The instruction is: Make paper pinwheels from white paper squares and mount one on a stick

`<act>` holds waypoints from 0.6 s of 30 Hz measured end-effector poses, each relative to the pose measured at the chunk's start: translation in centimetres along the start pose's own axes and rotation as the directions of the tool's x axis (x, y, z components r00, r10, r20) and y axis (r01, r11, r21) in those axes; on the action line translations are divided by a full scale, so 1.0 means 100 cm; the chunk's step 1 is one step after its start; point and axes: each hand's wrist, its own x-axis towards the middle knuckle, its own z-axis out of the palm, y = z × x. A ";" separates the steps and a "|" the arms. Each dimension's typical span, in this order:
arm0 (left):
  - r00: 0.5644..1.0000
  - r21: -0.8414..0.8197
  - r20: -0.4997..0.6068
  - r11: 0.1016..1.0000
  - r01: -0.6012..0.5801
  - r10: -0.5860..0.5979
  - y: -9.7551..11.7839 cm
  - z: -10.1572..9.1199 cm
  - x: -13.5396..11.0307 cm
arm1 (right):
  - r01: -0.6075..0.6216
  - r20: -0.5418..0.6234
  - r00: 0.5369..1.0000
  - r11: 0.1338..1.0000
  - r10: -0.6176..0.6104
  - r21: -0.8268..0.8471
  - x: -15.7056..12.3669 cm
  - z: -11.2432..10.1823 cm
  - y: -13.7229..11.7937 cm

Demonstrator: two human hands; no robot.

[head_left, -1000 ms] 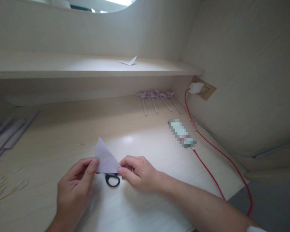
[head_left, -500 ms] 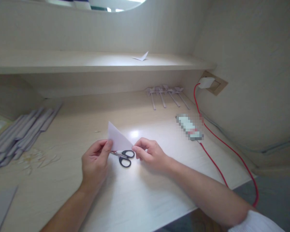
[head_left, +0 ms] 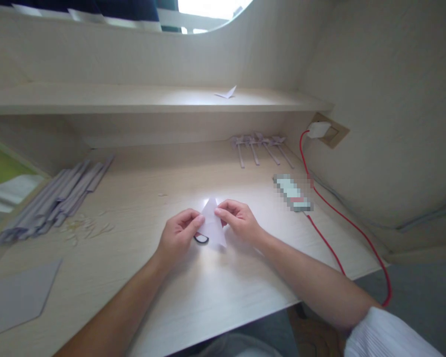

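Paper (head_left: 213,223) stands at the middle of the frame, pinched between two hands above the worktop (head_left: 215,297). From where I stand, its long axis runs nearly upright in view, narrow tip toward the top, wider end slanting a little to the lower right. The left hand (head_left: 180,230) has its grip closed on the left edge; the right hand (head_left: 240,220) pinches the right edge somewhat higher, so of the two it is nearer the tip, and most of the paper lies below its thumb. Scissors (head_left: 201,242) lie just beyond the left fingertips: one dark loop shows, while the blades and other loop are hidden. Fingers behind the paper are partly out of sight too, and its lower corner blurs, so I can't make out any creases. Right of centre, the phone (head_left: 292,192) is pixelated; at lower left, a sheet (head_left: 22,295) is cut off by the frame's edge.
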 end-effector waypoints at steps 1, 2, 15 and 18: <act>1.000 -0.007 0.018 1.000 0.008 -0.008 -0.001 0.001 -0.001 | -0.003 -0.007 1.000 1.000 0.003 0.007 0.000 0.000 0.000; 1.000 -0.011 0.023 1.000 0.012 -0.012 -0.002 0.002 -0.001 | -0.009 -0.012 1.000 1.000 0.009 0.013 0.000 0.000 -0.001; 0.989 0.023 0.144 0.999 0.026 -0.029 0.003 0.001 -0.004 | -0.029 -0.042 0.999 0.996 0.033 0.089 0.006 -0.004 -0.005; 0.986 0.048 0.166 0.999 0.016 -0.024 0.003 0.000 -0.004 | -0.032 -0.050 0.998 0.995 0.037 0.089 0.006 -0.005 -0.006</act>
